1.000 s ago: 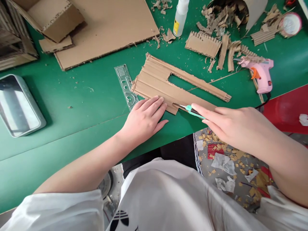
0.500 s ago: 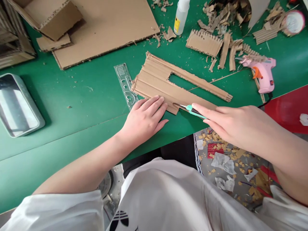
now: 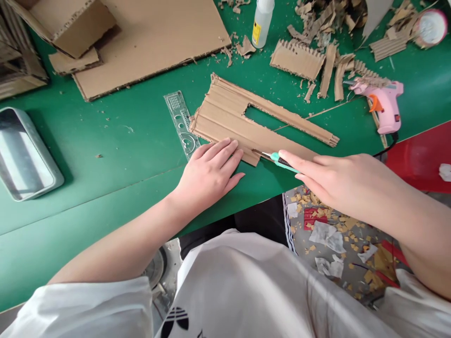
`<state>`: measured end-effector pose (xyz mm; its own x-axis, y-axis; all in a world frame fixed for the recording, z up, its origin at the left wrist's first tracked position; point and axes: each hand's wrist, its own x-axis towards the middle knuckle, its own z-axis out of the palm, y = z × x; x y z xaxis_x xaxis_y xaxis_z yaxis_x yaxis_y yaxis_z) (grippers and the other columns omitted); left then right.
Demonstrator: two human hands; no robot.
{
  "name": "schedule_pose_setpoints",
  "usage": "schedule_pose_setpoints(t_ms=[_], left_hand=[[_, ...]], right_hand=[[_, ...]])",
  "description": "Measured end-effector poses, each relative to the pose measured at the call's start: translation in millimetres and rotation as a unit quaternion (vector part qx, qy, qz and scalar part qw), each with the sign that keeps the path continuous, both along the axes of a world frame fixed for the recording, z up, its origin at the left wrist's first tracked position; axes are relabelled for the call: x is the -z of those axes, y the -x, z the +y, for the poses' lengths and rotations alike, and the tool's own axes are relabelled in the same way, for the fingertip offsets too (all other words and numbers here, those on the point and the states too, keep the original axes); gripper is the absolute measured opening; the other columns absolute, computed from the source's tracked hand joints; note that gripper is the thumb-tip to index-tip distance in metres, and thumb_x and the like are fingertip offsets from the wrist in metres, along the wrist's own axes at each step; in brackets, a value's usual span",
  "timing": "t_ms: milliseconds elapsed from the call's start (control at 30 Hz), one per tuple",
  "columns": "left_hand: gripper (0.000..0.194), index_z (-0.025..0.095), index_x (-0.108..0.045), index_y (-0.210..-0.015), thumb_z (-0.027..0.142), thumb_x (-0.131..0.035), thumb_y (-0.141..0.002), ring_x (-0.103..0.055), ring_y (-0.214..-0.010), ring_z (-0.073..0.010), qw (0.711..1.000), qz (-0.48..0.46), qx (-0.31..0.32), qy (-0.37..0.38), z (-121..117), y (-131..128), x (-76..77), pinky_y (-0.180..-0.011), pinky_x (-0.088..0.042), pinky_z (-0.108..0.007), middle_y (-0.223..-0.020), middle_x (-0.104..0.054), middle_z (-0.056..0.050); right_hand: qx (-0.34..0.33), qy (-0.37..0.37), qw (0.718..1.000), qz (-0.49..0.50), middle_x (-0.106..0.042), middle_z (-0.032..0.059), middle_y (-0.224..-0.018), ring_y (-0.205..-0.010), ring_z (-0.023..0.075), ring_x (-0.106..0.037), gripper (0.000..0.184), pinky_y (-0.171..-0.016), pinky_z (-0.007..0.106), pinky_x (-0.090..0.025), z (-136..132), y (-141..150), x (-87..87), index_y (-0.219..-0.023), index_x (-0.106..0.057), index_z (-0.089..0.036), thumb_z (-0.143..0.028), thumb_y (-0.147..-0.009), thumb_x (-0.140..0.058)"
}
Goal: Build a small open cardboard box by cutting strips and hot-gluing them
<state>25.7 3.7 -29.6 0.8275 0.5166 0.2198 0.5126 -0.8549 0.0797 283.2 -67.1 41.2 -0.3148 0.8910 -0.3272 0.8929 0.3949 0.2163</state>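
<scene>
A brown piece of corrugated cardboard (image 3: pixel 225 112) with a long slot cut into it lies on the green table (image 3: pixel 116 141). My left hand (image 3: pixel 213 171) rests flat on its near edge, fingers stretched out and pressing it down. In my right hand (image 3: pixel 331 178) is a utility knife (image 3: pixel 282 161) with a mint-green and black handle. Its blade tip touches the cardboard just right of my left fingertips, by a notch in the near edge. Partly under the cardboard's left end lies a clear plastic ruler (image 3: pixel 180 123).
A glue bottle (image 3: pixel 262 23) stands at the back, near cardboard scraps (image 3: pixel 298 60). At right lie a pink hot glue gun (image 3: pixel 385 105) and a tape roll (image 3: pixel 430 28). A large cardboard sheet (image 3: pixel 165 37) is at back left, a phone (image 3: pixel 26 152) at far left.
The whole view has shifted slightly, moving the table things a little left. Both hands, the utility knife and the cardboard keep nearly the same positions relative to each other.
</scene>
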Motion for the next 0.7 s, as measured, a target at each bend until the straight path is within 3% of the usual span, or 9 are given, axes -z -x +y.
schedule_pose_setpoints(t_ms=[267, 467, 700], left_hand=[[0.04, 0.009, -0.057, -0.124, 0.033, -0.049, -0.093, -0.055, -0.122, -0.0292, 1.0, -0.008, 0.002, 0.019, 0.4, 0.5, 0.1, -0.096, -0.047, -0.043, -0.13, -0.059, -0.015], [0.04, 0.008, -0.057, -0.123, 0.034, -0.051, -0.093, -0.056, -0.121, -0.0296, 1.0, -0.012, 0.007, 0.006, 0.6, 1.1, 1.2, -0.095, -0.048, -0.042, -0.129, -0.06, -0.015], [0.04, 0.009, -0.057, -0.124, 0.033, -0.05, -0.093, -0.055, -0.122, -0.0291, 1.0, -0.007, 0.005, 0.014, 0.6, 0.3, -0.5, -0.096, -0.048, -0.042, -0.129, -0.06, -0.015]], right_hand=[[-0.042, -0.011, 0.999, 0.027, -0.069, 0.0, -0.082, -0.053, 0.0118, -0.046, 0.06, -0.047, 0.027, -0.017, -6.9, -9.4, -7.2, -0.147, -0.027, -0.029, -0.023, -0.09, -0.043], [-0.025, -0.027, 0.999, 0.024, -0.069, -0.0013, -0.085, -0.045, 0.0094, -0.042, 0.062, -0.048, 0.027, -0.015, -6.5, -7.7, -1.4, -0.147, -0.024, -0.035, -0.025, -0.089, -0.043], [-0.004, -0.015, 0.999, 0.038, -0.07, -0.0041, -0.082, -0.044, 0.0107, -0.046, 0.058, -0.046, 0.026, -0.016, -4.5, -6.6, -0.6, -0.146, -0.022, -0.041, -0.029, -0.091, -0.039]])
